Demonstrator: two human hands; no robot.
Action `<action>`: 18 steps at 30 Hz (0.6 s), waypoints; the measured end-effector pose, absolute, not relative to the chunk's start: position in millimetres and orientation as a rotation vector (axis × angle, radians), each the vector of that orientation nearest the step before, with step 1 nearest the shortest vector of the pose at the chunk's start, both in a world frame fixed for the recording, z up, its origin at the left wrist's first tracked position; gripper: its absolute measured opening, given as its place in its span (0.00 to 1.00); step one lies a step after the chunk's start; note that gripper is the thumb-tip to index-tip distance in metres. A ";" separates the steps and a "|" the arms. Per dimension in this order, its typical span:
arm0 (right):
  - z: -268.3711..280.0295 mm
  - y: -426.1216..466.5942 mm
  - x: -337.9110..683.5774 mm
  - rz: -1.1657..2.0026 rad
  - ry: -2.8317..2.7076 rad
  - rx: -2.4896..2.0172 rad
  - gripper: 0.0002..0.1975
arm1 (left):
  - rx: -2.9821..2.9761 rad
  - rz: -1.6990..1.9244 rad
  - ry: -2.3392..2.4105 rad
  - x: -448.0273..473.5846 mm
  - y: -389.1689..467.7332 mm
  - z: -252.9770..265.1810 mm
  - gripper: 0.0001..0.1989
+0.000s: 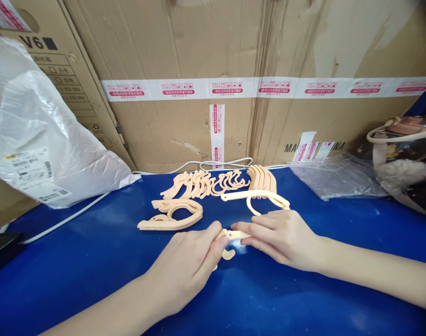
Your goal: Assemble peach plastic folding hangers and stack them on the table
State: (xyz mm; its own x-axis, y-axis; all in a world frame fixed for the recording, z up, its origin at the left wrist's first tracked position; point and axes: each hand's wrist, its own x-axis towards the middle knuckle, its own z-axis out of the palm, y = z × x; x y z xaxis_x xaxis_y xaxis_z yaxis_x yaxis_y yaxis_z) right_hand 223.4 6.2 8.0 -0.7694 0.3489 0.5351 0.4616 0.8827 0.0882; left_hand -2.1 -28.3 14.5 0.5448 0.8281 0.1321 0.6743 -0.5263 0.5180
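Over the blue table, my left hand [188, 261] is closed on a beige plastic hanger hook [229, 255], most of it hidden by the fingers. My right hand [286, 240] pinches a beige hanger arm [237, 234], whose end with a small hole meets the piece at my left fingertips. Whether the two are joined I cannot tell. Just beyond my right hand lies a partly assembled hanger [248, 195] with a curved hook. Folded hangers [171, 225] rest beyond my left hand.
Loose hanger parts [195, 184] and a stack of hanger arms [262, 179] lie at the back, before a white cable [227, 163] and large cardboard box [185, 126]. A white parcel bag [48, 126] stands left; a clear plastic bag [335, 175] lies right. A dark object [4, 249] is at the left edge.
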 end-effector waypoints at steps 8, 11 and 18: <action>8.7 5.8 224.0 -0.368 -2.536 -0.558 0.16 | 2.481 0.463 1.288 0.2 -28.8 10.2 0.19; 9.8 5.8 223.3 -0.375 -2.550 -0.548 0.16 | 2.598 0.458 1.282 -1.7 -27.8 11.1 0.17; 9.9 5.9 222.1 -0.351 -2.574 -0.547 0.16 | 2.955 0.472 1.305 -3.6 -26.1 17.6 0.18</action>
State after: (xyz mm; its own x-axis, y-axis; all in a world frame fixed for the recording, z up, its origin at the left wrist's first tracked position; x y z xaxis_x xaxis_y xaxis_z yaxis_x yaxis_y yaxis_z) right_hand 222.1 5.9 9.9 -0.8036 0.3148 0.5052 0.4384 0.8870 0.1448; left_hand -3.6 -26.1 17.6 0.6399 0.7031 0.3101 0.7387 -0.6740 0.0040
